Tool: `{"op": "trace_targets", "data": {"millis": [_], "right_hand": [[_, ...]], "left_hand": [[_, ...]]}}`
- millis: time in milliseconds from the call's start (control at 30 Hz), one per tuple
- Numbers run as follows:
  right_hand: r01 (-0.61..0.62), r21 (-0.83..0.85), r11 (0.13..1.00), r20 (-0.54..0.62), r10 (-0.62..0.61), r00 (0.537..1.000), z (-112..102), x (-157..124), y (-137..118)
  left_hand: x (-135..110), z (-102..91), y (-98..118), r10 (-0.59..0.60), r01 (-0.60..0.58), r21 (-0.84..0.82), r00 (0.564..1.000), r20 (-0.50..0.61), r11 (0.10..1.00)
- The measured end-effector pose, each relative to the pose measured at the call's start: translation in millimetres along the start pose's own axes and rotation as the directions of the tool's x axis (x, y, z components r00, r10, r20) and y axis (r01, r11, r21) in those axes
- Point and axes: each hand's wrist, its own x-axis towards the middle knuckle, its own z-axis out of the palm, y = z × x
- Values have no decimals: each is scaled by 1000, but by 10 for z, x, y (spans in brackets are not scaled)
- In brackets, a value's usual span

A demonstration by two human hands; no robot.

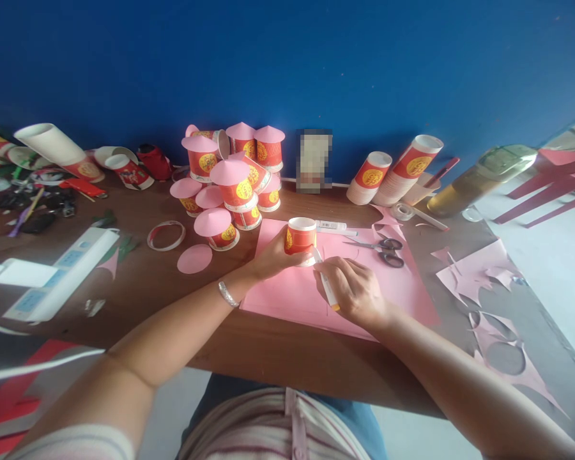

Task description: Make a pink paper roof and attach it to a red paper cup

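My left hand (278, 254) is wrapped round a red paper cup (301, 239) with a yellow print, its open mouth facing up. In my right hand (357, 291) is a slim white utility knife (328, 287) with a yellow end. Its tip meets the cup low on the right side, close to the base; the blade itself is too small to make out. Under both hands lies a pink paper sheet (287, 300). Black-handled scissors (388, 250) rest on the sheet to the right, and a white pen-like item (330, 225) lies behind the cup.
Several cups with pink cone tops (230, 176) are piled at back left, near a pink disc (194, 259). Two leaning cup stacks (402, 172), a tape roll (402, 211) and a bottle (479, 182) stand at back right. Paper scraps (508, 358) lie right, a power strip (67, 275) left.
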Motion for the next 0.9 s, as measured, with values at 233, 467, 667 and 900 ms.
{"op": "trace_targets", "data": {"millis": [233,467,667,900], "right_hand": [[-3,18,1000,-11,3,1000,-26,20,1],[87,14,996,-81,-86,993,-67,89,-49],[50,-8,999,-101,-50,994,-52,78,-4],[32,-29,999,-99,-35,995,-66,79,38]], "left_hand": [[0,-6,-26,-8,8,-2,1000,-13,1000],[-4,-7,5,-7,7,31,1000,2,999],[16,-11,-13,27,-27,-9,999,34,1000],[3,-46,-50,28,-26,-28,999,41,999]]}}
